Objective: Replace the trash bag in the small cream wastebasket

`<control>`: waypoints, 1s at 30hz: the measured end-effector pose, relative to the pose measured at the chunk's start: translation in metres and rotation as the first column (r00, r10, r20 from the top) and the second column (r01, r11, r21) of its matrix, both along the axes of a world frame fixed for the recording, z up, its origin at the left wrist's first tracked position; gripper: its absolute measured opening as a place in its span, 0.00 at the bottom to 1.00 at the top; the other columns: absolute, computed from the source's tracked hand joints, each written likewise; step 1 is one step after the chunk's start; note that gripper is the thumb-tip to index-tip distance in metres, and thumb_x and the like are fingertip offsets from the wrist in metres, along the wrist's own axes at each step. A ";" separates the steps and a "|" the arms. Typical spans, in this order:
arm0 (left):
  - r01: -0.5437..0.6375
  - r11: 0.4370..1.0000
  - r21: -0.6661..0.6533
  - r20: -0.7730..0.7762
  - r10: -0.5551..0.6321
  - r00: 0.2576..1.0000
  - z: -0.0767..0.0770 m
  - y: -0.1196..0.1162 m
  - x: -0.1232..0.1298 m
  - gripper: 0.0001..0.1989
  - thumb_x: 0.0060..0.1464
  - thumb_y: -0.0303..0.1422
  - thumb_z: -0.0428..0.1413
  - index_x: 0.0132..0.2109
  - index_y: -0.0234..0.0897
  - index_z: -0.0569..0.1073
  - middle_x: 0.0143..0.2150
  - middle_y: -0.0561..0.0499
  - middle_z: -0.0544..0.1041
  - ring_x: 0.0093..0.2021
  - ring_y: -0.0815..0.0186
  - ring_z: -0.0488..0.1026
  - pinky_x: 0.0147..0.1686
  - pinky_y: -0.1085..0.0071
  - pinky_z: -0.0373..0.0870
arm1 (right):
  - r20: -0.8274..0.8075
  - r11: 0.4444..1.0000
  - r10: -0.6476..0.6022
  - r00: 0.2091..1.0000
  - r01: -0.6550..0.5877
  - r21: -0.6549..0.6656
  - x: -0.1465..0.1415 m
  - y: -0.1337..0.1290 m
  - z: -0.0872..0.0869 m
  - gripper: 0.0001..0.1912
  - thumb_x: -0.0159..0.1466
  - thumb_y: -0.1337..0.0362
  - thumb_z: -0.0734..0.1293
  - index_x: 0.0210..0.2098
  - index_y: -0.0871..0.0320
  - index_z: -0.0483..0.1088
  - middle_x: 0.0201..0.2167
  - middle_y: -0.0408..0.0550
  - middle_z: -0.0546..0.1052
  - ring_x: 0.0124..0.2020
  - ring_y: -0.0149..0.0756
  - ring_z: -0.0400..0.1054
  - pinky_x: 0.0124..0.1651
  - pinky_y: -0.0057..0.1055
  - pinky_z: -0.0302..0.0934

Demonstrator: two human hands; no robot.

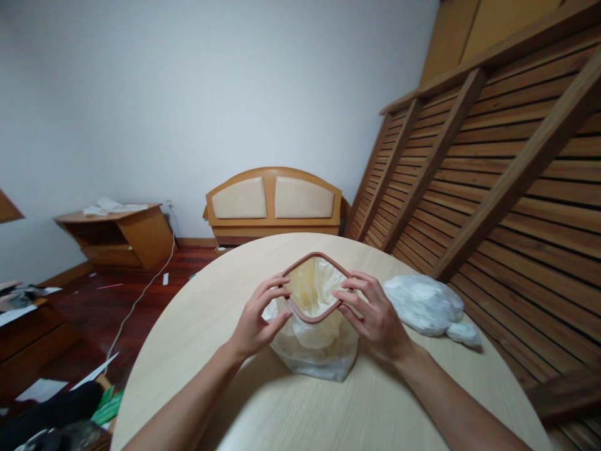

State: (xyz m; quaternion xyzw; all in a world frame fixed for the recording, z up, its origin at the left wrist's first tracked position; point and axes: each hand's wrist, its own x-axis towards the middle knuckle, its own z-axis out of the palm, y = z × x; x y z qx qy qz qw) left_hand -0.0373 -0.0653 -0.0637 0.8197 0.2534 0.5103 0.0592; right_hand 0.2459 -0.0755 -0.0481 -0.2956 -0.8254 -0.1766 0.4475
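In the head view, a small bin wrapped in a translucent white plastic bag [314, 360] stands in front of me on the round table. Around its mouth sits a brown squarish rim [307, 319], one corner towards me. Yellowish inner walls show through the bag's opening. My left hand [256, 319] has its fingers closed on the rim's left corner, thumb lower against the bag. At the right corner, my right hand [380, 313] grips the rim with fingers over the edge and thumb below. The bin's lower body is covered by the bag.
A bundle of white plastic bags [427, 304] lies at the right of the pale round table [188, 351]. Wooden slatted panels [493, 207] lean close on the right. Beyond are a headboard [272, 222] and a low cabinet [141, 241]; a cable crosses the floor.
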 end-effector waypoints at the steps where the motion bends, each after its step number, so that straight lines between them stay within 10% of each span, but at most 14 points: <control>1: -0.007 1.000 -0.011 -0.016 0.006 1.000 -0.001 -0.001 0.001 0.14 0.64 0.33 0.56 0.56 0.40 0.72 0.61 0.38 0.72 0.66 0.51 0.65 0.62 0.46 0.67 | -0.011 1.000 -0.014 1.000 0.014 -0.002 -0.002 -0.001 -0.001 0.13 0.68 0.68 0.66 0.51 0.50 0.73 0.45 0.51 0.75 0.57 0.48 0.66 0.56 0.49 0.69; 10: -0.066 0.997 0.028 -0.093 0.068 0.993 -0.008 -0.014 0.018 0.26 0.64 0.32 0.56 0.67 0.44 0.64 0.70 0.39 0.62 0.72 0.50 0.57 0.65 0.44 0.63 | -0.121 0.988 -0.155 0.981 0.154 -0.019 -0.013 -0.007 -0.002 0.11 0.68 0.64 0.67 0.50 0.53 0.75 0.44 0.51 0.76 0.49 0.46 0.68 0.53 0.47 0.66; 21: -0.231 0.971 -0.057 -0.012 0.231 0.973 -0.021 0.000 0.019 0.32 0.65 0.31 0.54 0.72 0.48 0.54 0.70 0.39 0.62 0.69 0.51 0.62 0.65 0.47 0.65 | -0.112 0.998 0.060 0.992 -0.056 0.035 -0.011 -0.005 -0.005 0.17 0.66 0.73 0.62 0.51 0.54 0.72 0.41 0.49 0.81 0.44 0.43 0.74 0.48 0.43 0.69; 30: -0.211 0.976 -0.055 -0.078 0.207 0.975 -0.016 -0.012 0.022 0.40 0.62 0.35 0.58 0.74 0.46 0.47 0.72 0.36 0.54 0.72 0.49 0.55 0.67 0.43 0.61 | -0.065 0.997 0.020 0.998 -0.024 -0.075 0.002 0.004 -0.006 0.16 0.68 0.66 0.63 0.55 0.54 0.69 0.55 0.55 0.75 0.58 0.48 0.68 0.57 0.51 0.66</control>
